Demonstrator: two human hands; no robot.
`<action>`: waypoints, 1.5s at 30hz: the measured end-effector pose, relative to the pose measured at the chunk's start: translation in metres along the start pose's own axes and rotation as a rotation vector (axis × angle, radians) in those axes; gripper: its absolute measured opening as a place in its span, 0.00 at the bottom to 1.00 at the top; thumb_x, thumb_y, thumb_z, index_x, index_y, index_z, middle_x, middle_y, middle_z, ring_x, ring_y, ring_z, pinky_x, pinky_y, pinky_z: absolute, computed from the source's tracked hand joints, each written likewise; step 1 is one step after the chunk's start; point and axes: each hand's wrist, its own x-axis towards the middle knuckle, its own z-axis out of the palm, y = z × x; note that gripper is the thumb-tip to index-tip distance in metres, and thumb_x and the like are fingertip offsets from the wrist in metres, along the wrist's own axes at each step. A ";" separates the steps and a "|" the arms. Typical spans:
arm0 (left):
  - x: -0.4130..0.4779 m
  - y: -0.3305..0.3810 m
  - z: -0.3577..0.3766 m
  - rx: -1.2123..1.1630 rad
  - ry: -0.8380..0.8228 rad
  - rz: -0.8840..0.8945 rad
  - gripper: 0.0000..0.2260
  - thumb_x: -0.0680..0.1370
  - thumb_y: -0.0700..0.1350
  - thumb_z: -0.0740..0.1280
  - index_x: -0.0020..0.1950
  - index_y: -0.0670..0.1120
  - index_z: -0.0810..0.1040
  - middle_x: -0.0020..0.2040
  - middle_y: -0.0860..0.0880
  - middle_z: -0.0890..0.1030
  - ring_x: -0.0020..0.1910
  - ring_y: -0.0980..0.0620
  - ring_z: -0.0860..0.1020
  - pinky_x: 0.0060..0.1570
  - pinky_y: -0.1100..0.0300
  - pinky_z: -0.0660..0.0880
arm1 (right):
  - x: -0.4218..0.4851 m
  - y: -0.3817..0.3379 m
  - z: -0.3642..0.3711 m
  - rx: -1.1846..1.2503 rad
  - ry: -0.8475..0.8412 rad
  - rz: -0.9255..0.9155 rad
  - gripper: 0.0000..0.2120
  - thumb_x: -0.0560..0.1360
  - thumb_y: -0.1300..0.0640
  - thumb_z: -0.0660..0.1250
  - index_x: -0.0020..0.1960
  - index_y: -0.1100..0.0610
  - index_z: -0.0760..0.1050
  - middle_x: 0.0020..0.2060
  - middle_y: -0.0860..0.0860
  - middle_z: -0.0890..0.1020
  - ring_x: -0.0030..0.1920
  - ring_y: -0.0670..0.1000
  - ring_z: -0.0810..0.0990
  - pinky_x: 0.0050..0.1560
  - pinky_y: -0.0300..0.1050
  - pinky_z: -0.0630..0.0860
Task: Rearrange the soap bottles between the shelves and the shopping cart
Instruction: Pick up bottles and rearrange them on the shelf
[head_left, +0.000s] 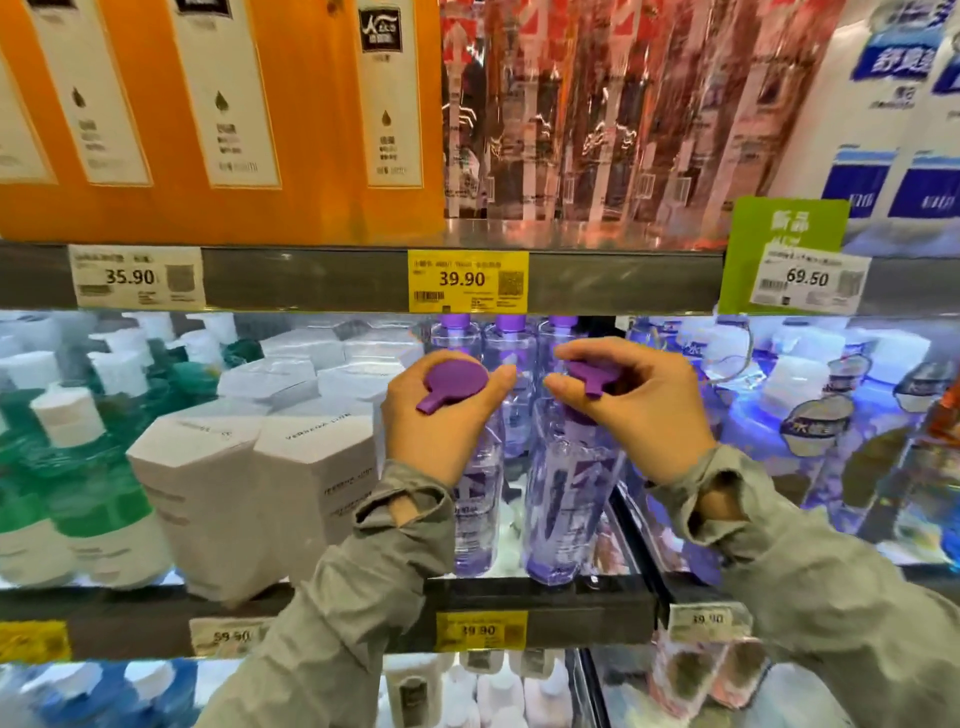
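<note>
You grip two soap bottles at mid-frame: your left hand (441, 410) curls its fingers (501, 378) round the left bottle's (478, 499) purple pump, and your right hand (634, 405) clamps the right bottle's (571, 499). Both bases seem to rest on the shelf (597, 597). Probably the pick-up; lift gently, minding the rail above (311, 280), white boxes (311, 467) left, and spare bottles (509, 343) behind.

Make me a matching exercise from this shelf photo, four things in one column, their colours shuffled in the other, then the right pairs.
1. pump cap in the left hand
2. cartons on the top shelf
3. bottles at far left
4. upper 39.90 tag

A. yellow
B. green
C. purple
D. orange

Pairs: 1-C, 2-D, 3-B, 4-A
</note>
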 end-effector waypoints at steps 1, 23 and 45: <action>0.005 -0.001 0.001 0.003 -0.031 -0.025 0.11 0.67 0.42 0.77 0.34 0.46 0.75 0.29 0.52 0.75 0.27 0.58 0.71 0.35 0.67 0.71 | 0.005 0.000 0.001 -0.029 -0.034 0.015 0.13 0.62 0.51 0.74 0.45 0.52 0.81 0.40 0.45 0.83 0.39 0.36 0.79 0.45 0.33 0.76; -0.071 -0.092 -0.021 0.283 -0.150 -0.154 0.44 0.62 0.61 0.77 0.72 0.55 0.60 0.67 0.51 0.72 0.65 0.54 0.73 0.65 0.50 0.71 | -0.094 0.074 0.008 0.094 -0.170 0.245 0.42 0.68 0.50 0.75 0.75 0.48 0.55 0.68 0.42 0.70 0.68 0.45 0.71 0.65 0.45 0.71; -0.015 -0.113 -0.006 0.415 -0.178 -0.268 0.28 0.71 0.38 0.74 0.65 0.42 0.63 0.56 0.46 0.78 0.54 0.48 0.77 0.53 0.62 0.70 | -0.090 0.099 0.025 0.096 -0.149 0.352 0.33 0.70 0.45 0.73 0.68 0.46 0.60 0.59 0.39 0.76 0.61 0.45 0.76 0.62 0.50 0.73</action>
